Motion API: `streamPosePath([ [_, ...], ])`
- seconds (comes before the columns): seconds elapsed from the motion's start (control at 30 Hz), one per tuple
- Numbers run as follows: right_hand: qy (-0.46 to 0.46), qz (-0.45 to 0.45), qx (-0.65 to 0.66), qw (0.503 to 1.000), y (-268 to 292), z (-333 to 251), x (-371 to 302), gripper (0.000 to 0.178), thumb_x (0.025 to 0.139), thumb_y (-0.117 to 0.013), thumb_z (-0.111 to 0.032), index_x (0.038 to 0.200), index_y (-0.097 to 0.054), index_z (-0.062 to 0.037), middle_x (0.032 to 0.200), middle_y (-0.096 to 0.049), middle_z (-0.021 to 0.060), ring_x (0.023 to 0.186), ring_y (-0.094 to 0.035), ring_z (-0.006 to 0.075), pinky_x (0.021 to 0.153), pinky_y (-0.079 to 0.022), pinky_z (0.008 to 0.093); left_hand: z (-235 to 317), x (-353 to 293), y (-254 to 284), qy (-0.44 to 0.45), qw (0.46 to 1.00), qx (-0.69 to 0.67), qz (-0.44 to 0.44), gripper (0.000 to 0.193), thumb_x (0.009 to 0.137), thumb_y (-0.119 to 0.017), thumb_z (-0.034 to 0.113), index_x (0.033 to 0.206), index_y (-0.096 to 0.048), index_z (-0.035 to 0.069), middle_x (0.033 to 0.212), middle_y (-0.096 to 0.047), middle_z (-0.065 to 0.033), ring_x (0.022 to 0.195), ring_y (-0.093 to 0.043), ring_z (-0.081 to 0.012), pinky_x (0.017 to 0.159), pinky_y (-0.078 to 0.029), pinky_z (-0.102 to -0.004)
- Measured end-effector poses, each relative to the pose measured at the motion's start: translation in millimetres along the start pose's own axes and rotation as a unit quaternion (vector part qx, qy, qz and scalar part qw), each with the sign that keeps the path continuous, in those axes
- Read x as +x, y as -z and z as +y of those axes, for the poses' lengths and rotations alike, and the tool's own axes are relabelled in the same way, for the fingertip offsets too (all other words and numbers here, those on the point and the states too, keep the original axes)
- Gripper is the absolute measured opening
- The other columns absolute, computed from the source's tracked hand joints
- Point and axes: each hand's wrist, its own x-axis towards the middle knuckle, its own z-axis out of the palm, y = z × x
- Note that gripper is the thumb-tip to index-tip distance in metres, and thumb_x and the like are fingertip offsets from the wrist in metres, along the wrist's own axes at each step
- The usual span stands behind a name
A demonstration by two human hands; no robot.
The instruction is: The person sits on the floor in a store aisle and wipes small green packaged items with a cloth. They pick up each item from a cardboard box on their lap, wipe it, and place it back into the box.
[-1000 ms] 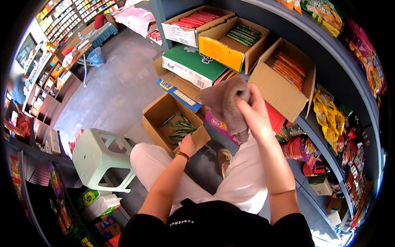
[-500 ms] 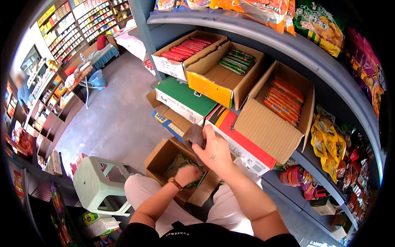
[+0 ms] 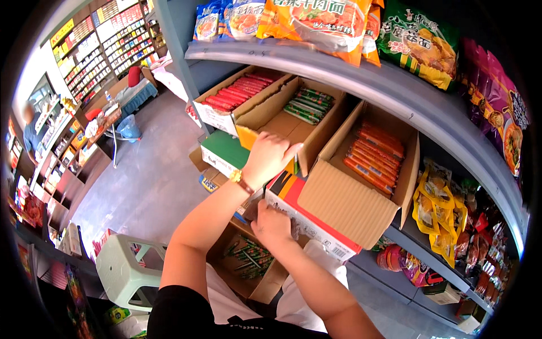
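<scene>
My left hand lies over the front wall of a yellow-fronted cardboard box holding green-wrapped sticks. Its thumb stretches to the right, while the bent fingers are hidden. Lower down, my right hand is closed beside a red box. A dark brown, cloth-like thing shows at its fingers, mostly covered. Between my knees stands an open carton with more green-wrapped sticks lying loose in it.
Open boxes of red sticks and orange sticks flank the yellow-fronted one. A shelf edge bearing noodle packets overhangs them. A pale green stool stands at my left. Far left, a person is near shelves.
My left hand has risen from the lower carton to the yellow-fronted box. My right hand has dropped slightly and left, beside the red box. The view has shifted.
</scene>
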Motion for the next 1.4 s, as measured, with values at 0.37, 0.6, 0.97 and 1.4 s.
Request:
streamPosePath([
  [0.37,0.053,-0.008,-0.011,0.999,-33,-15,5,0.030,0.073,-0.063,-0.022,0.092,-0.046,-0.0045,0.081,-0.062,0.0114,0.075,-0.064,0.0268,0.068,-0.049,0.0387,-61,67,-21,0.050,0.972,-0.033,-0.229,0.020,0.077,-0.058,0.016,0.092,-0.057,0.003,0.089,-0.061,-0.0189,0.085,-0.059,-0.0353,0.072,-0.047,-0.0429],
  [0.6,0.045,-0.023,0.016,0.999,-49,-20,19,0.028,0.075,-0.062,-0.021,0.092,-0.047,-0.0047,0.081,-0.063,0.0116,0.076,-0.064,0.0267,0.070,-0.048,0.0398,-91,97,-111,0.039,0.878,0.165,-0.447,0.050,0.073,-0.066,0.016,0.120,-0.051,0.009,0.119,-0.055,-0.0163,0.111,-0.052,-0.0332,0.092,-0.044,-0.0415],
  [0.97,0.041,-0.075,0.099,0.991,-35,-33,21,0.036,0.074,-0.060,-0.026,0.097,-0.046,-0.0017,0.077,-0.063,0.0152,0.074,-0.063,0.0309,0.065,-0.050,0.0438,-80,86,-41,0.039,0.941,0.112,-0.316,0.029,0.081,-0.057,0.018,0.108,-0.054,0.009,0.098,-0.061,-0.0137,0.089,-0.060,-0.0329,0.074,-0.049,-0.0436],
  [1.4,-0.105,-0.057,0.862,0.493,-12,-56,12,0.034,0.090,-0.047,-0.019,0.121,-0.046,-0.0055,0.115,-0.054,0.0071,0.103,-0.053,0.0208,0.085,-0.045,0.0335,29,-159,162,0.480,0.774,-0.391,0.128,0.017,0.090,-0.055,0.014,0.089,-0.042,0.003,0.072,-0.062,-0.0097,0.057,-0.057,-0.0106,0.049,-0.045,-0.0225],
])
